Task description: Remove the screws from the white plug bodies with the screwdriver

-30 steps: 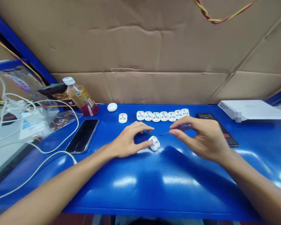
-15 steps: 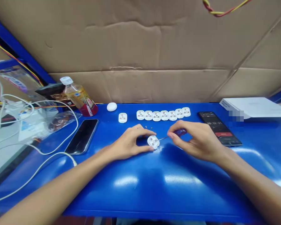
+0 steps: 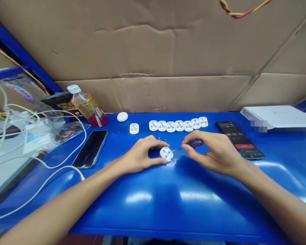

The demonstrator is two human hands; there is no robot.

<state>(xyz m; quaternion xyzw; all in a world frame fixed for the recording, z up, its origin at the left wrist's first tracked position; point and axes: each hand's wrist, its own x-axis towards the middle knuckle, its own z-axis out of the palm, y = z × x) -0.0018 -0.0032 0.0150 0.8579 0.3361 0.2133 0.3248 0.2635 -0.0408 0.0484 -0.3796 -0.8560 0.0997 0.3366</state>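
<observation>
Between the thumb and fingers of my left hand (image 3: pixel 142 154) is a small white plastic piece (image 3: pixel 166 154), square with rounded corners and several metal screws or contacts in it. My right hand (image 3: pixel 211 149) is closed around the purple handle of a screwdriver (image 3: pixel 196 143). Its thin shaft points left and its tip meets the white piece's right edge. A couple of tiny screws (image 3: pixel 159 138) lie on the table just beyond my left fingers. Farther back, several similar white pieces (image 3: pixel 180 126) stand in a row, and one separate white piece (image 3: pixel 134 128) lies to their left.
On the blue table (image 3: pixel 168 204), a dark phone (image 3: pixel 91 149) and white cables (image 3: pixel 84 136) lie left. A drink bottle (image 3: pixel 88 107) and white rounded case (image 3: pixel 122 117) are behind. A phone showing a timer (image 3: pixel 241 139) and white box (image 3: pixel 277 117) are right. Cardboard (image 3: pixel 155 51) backs the table.
The white piece in my left hand has turned slightly, and the screwdriver tip stays at its edge. Both hands are almost in the same place. The view has shifted a little.
</observation>
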